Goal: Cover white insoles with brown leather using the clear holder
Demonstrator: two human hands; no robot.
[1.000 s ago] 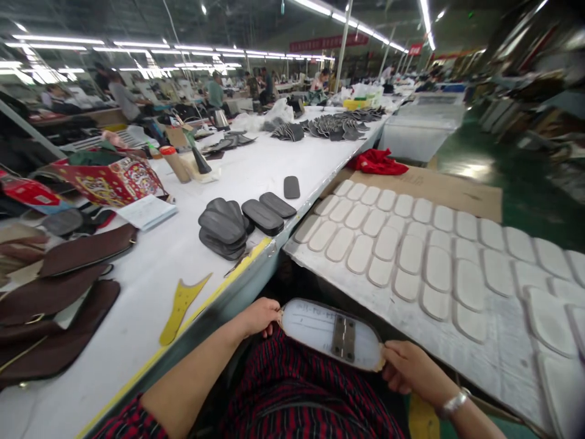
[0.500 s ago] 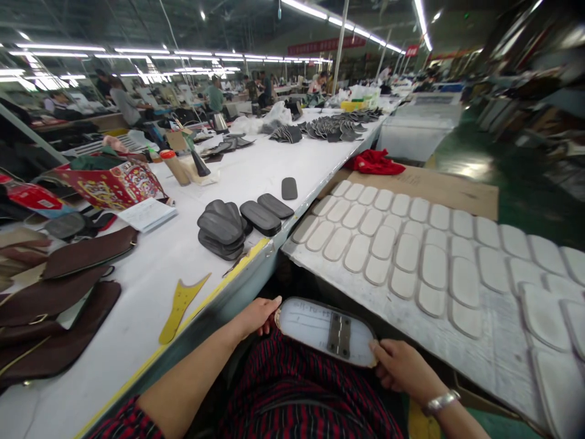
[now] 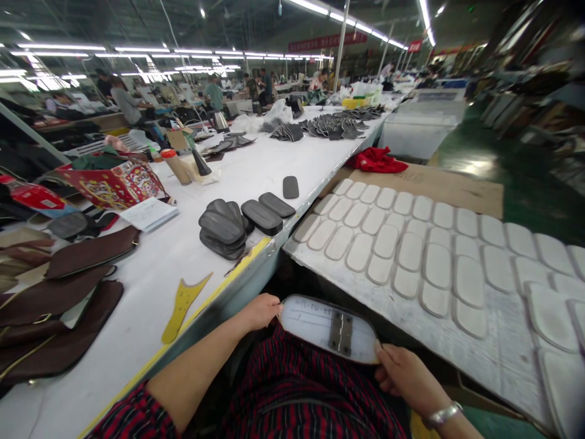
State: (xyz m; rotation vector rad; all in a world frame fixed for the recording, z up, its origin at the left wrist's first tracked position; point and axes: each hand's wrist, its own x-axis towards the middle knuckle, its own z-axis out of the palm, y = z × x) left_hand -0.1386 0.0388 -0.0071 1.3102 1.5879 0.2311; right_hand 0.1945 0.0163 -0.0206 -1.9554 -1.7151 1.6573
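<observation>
White worktop point(image 3: 137, 317) on the left; grey board point(image 3: 503, 329) on the right, carrying rows of pale oval pieces point(image 3: 437, 266). Stack of dark oval pieces point(image 3: 222, 222) near the worktop's edge.

Oval panel point(image 3: 306, 323): held over the lap, in front of the gap between worktop and board, white face up. Long axis spans hand to hand, right end lower in view. It lies to the right of the left grip and to the left of the right grip; neither hand nearer, both touching.

Left hand point(image 3: 262, 311): pinching the left end, back of hand up, forearm reaching forward. Right hand point(image 3: 404, 369): gripping the opposite end, thumb on top, fingers curled.

Dark plate point(image 3: 340, 333): crosswise on the panel, toward the right hand.
</observation>
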